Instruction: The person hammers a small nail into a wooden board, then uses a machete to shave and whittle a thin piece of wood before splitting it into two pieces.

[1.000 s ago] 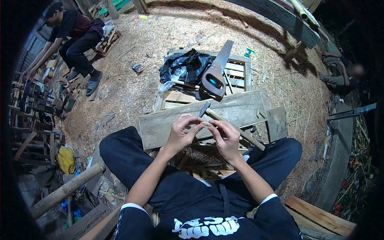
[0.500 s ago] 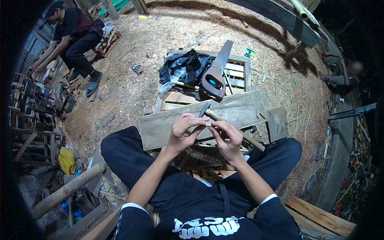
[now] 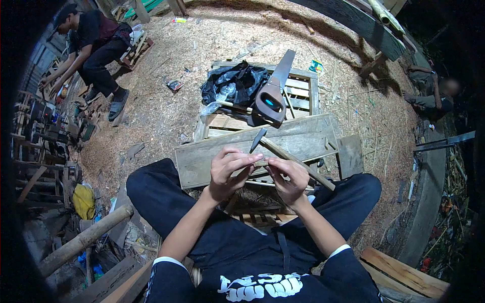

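Observation:
A small pale wooden piece is pinched between the fingertips of both my hands, above the plank. My left hand is closed on its left end, and my right hand grips the right end. Fingers cover much of the piece, so its full shape cannot be made out. Just beyond my fingers, a hammer lies across the wooden plank, its dark head to the left and its handle slanting down behind my right hand.
A handsaw and a black plastic bag rest on a slatted wooden pallet. One person sits at the upper left, another at the far right. A wooden pole juts in at lower left.
My hands have shifted slightly and my fingers have straightened around the small wooden piece, with both hands still on it. At upper left, the person's hands have moved a little.

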`<state>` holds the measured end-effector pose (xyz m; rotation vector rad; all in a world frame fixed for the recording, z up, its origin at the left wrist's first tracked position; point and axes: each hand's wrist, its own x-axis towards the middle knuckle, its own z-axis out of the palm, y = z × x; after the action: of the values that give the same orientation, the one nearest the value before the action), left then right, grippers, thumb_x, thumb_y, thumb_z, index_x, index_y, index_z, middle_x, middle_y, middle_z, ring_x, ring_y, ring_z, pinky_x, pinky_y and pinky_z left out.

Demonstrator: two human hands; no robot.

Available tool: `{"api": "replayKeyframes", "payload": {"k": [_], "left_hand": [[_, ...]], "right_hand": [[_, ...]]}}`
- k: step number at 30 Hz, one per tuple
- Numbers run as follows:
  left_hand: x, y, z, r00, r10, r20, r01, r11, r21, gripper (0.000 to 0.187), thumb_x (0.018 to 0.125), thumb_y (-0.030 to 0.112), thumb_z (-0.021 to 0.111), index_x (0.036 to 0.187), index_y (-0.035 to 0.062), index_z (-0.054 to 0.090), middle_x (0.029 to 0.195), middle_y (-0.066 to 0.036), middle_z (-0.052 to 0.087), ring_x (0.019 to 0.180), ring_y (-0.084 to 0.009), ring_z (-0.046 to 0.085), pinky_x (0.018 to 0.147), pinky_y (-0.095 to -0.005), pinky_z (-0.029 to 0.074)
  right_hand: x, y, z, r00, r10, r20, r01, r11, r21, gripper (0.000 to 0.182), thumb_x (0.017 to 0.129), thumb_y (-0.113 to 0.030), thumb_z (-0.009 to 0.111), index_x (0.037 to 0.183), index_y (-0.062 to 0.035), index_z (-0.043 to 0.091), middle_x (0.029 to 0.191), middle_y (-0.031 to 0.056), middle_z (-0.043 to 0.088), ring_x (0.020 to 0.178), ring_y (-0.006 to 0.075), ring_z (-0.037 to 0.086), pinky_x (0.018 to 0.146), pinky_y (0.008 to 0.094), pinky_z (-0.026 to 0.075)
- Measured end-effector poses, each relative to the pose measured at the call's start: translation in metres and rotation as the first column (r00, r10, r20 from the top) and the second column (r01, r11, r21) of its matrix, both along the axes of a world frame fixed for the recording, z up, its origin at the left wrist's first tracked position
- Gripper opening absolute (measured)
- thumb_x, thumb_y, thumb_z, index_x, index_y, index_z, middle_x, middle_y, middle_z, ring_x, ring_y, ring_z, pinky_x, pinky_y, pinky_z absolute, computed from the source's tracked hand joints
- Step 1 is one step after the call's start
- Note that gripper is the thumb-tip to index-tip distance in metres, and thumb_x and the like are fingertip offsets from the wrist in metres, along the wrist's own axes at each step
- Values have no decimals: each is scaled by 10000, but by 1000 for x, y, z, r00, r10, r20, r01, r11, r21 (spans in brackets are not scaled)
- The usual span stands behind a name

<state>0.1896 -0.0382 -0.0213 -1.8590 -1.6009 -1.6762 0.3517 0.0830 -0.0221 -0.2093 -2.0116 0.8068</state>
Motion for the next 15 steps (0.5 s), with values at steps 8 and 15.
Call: {"api": "replayKeyframes", "payload": {"k": [8, 15], "left_hand": [[6, 0, -1, 999, 30, -22, -29, 999, 46, 522, 837, 18, 798, 1285, 84, 539, 1063, -33, 785, 890, -190, 743, 812, -359, 525], [4, 0, 1, 997, 0, -74, 0, 1000, 0, 624, 852, 0, 787, 1363, 88, 439, 1019, -79, 786, 795, -201, 729, 798, -367, 524]], "right_hand": [[-4, -5, -4, 999, 9, 36, -9, 1000, -6, 309, 779, 39, 811, 1069, -29, 731, 1007, 118, 774, 841, 243, 764, 696, 320, 584], [-2, -7, -3, 996, 36, 85, -30, 996, -79, 321, 784, 58, 798, 1084, -33, 728, 1008, 123, 770, 839, 244, 762, 706, 317, 583]]}}
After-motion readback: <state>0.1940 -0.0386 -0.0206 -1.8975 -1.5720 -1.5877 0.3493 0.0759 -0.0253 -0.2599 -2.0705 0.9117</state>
